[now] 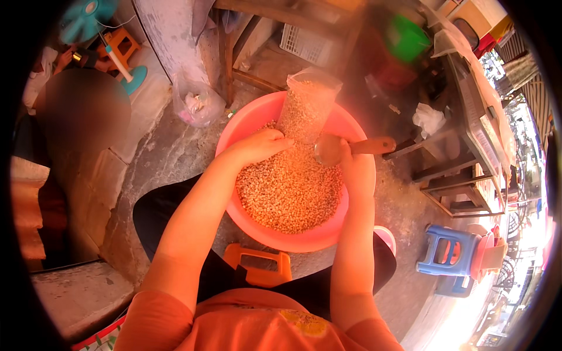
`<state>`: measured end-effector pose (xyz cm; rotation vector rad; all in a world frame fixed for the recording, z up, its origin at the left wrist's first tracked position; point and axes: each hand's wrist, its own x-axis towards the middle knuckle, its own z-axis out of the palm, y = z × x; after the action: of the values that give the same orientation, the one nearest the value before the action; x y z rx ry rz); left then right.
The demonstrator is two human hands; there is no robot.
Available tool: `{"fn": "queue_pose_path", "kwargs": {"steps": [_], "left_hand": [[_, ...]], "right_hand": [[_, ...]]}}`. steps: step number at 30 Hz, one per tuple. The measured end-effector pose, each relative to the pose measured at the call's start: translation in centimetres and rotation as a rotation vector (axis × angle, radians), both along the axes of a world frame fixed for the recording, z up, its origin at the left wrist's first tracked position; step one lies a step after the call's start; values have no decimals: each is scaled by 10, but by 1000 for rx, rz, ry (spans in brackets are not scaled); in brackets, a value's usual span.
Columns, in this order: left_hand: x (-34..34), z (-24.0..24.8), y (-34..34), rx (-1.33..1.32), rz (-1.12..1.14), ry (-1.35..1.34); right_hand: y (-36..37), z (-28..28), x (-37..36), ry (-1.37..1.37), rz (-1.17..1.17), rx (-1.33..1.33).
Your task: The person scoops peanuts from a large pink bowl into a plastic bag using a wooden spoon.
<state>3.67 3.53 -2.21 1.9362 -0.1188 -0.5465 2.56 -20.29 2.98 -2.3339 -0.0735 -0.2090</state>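
Observation:
A clear plastic bag (pixel 305 108), filled with tan kernels, stands upright at the far side of a pink basin (pixel 266 238). Its open mouth points away from me. Loose tan kernels (pixel 287 193), too small to identify exactly, cover the basin's bottom. My left hand (pixel 260 146) is at the bag's lower left, its thumb across the bag and its other fingers partly hidden; it looks closed on the bag. In my right hand (pixel 356 167) is a scoop (pixel 374 145) with a brown handle, gripped near the neck. The scoop's round head points left, beside the bag's base.
An orange stool (pixel 257 264) sits between my legs. Left are a tied plastic bag (pixel 198 105), a teal fan (pixel 120 64) and another person (pixel 82 111). A wooden frame (pixel 257 82) stands behind the basin; a metal-legged table (pixel 462 146) and blue stool (pixel 448 250) are right.

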Motion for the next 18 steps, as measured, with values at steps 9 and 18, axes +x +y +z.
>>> {"fn": "queue_pose_path", "kwargs": {"steps": [9,18], "left_hand": [[-2,2,0,-33,53,-30],[-3,6,-5,35,68,-83]], "right_hand": [[16,39,-16,303,156,261],[-19,-21,5,334,164,91]]}}
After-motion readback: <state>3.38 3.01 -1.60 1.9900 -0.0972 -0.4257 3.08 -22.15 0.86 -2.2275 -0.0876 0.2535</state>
